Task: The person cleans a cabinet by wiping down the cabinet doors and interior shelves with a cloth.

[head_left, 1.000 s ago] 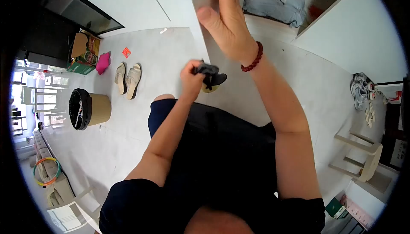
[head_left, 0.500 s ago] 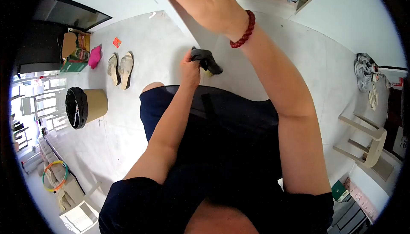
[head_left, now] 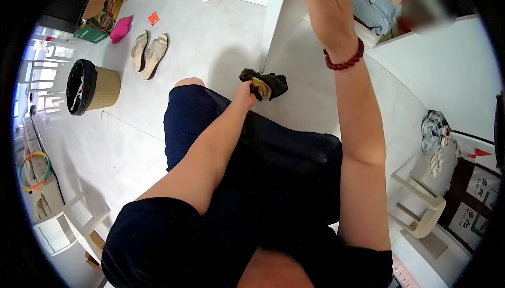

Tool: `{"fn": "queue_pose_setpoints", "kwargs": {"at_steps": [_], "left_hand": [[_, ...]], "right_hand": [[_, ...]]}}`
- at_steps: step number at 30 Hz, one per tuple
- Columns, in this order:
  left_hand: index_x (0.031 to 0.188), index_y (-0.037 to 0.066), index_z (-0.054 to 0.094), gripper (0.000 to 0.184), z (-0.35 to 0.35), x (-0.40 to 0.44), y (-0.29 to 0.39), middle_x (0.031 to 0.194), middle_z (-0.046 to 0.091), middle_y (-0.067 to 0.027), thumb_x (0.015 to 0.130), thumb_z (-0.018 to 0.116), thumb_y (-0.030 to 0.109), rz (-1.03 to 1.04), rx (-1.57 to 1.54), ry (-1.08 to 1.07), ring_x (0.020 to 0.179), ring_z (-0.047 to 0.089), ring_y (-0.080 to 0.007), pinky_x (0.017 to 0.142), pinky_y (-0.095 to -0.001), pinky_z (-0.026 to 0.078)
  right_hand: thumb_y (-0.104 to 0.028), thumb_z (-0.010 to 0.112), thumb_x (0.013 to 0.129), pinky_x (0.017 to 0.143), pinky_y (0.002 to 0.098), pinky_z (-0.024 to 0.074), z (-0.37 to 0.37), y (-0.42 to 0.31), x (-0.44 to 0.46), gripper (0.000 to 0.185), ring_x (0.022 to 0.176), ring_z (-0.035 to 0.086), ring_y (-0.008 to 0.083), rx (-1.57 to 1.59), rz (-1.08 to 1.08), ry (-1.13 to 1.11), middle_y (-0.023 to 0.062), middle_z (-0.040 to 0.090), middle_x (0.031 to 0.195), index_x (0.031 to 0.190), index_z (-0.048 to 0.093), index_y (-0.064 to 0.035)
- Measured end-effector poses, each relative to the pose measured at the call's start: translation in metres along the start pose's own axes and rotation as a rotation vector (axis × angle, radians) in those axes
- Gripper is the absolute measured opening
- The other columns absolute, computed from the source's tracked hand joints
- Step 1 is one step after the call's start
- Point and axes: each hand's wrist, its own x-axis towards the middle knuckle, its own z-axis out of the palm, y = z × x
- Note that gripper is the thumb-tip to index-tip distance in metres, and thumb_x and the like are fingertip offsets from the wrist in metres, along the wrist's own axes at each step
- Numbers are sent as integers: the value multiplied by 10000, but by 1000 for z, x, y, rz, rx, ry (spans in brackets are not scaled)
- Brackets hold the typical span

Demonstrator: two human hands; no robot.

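Black cloth with a yellow part (head_left: pixel 276 85) is pinched in the left hand (head_left: pixel 247 94), at twelve o'clock from the centre of the head view, above the floor (head_left: pixel 200 35). It hangs bunched, and its underside is hidden. The left forearm is angled towards one o'clock, with the fingers curled round the near edge of the cloth. The right arm is raised almost straight up, and the right hand (head_left: pixel 332 12), above a dark red bracelet (head_left: pixel 344 59), is held at one o'clock, beside a white panel (head_left: pixel 274 17). Its fingers are extended, but the tips are cut off by the top edge, so whether anything is touched cannot be told.

The floor is pale and glossy, marked by thin seams. At ten o'clock a beige bin (head_left: pixel 107 88) lined with a black bag is seen, with a pair of slippers (head_left: pixel 149 55) nearer the centre and an open box (head_left: pixel 101 17) farther out. Shoes (head_left: pixel 434 133) are gathered at three o'clock, a pale chair (head_left: pixel 431 204) is placed at four, and a coloured hoop (head_left: pixel 35 187) at eight to nine.
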Motion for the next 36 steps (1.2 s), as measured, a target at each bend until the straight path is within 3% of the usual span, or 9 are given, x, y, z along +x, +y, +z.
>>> {"fn": "queue_pose_setpoints", "kwargs": {"at_steps": [7,13,18,20,23,25,28,31,36], "left_hand": [[1160,-64,402,283,65,-15,0,1200,423,-168,927,455,88,-75,-261,65,1004,521,-312,843,-422,529],[1135,-81,417,275,80,-30,20,1169,437,-173,895,468,43,-11,21,112,974,536,-325,731,-458,576],[981,-68,535,158,137,-170,59,891,573,-109,892,520,61,195,290,-114,720,592,-210,599,-329,527],[917,-49,578,128,157,-228,70,779,595,-72,892,545,72,318,416,-228,632,576,-153,552,-275,479],[868,-17,629,110,172,-283,73,688,598,-12,891,575,75,640,568,-414,571,518,-70,524,-217,407],[981,-3,643,144,174,-295,84,763,615,-49,857,572,14,701,731,-421,643,543,-108,606,-235,438],[1124,29,615,359,199,-300,90,943,577,-112,781,544,-48,1387,645,-588,852,534,-192,783,-295,434],[1237,50,556,516,228,-317,93,1089,480,-151,730,515,-33,1512,708,-682,1037,438,-275,941,-363,349],[1290,44,505,505,241,-302,58,1259,424,-172,790,441,1,1306,533,-962,1149,402,-316,1020,-385,279]], "right_hand": [[-365,399,976,1133,413,52,3,-2,0,735,1417,1,303,69,136,6,234,21,1517,1446,13,48],[-311,379,985,1134,406,64,2,10,2,698,1418,2,294,-48,-47,-31,212,4,1524,1445,-5,47],[-215,364,975,1129,389,120,16,-3,-3,594,1405,89,307,-20,119,111,213,77,1514,1435,93,47],[-293,326,995,1120,355,119,10,-14,-5,621,1391,150,285,156,236,8,124,101,1529,1470,37,-18],[-323,323,983,1131,391,73,7,-10,-12,648,1419,36,317,-160,185,23,168,14,1538,1459,46,19],[-374,287,984,1120,378,106,14,-23,-10,645,1387,121,284,51,252,118,157,96,1512,1451,76,17],[-592,205,952,1081,349,202,26,-46,-4,731,1283,308,207,-31,355,205,112,295,1417,1427,191,-37],[-594,223,950,1052,346,249,24,-50,-22,725,1227,358,192,-165,404,195,106,334,1380,1421,201,-43],[-496,268,985,1006,355,323,-9,-58,-47,627,1143,436,211,-148,635,416,116,445,1269,1342,332,15]]}}
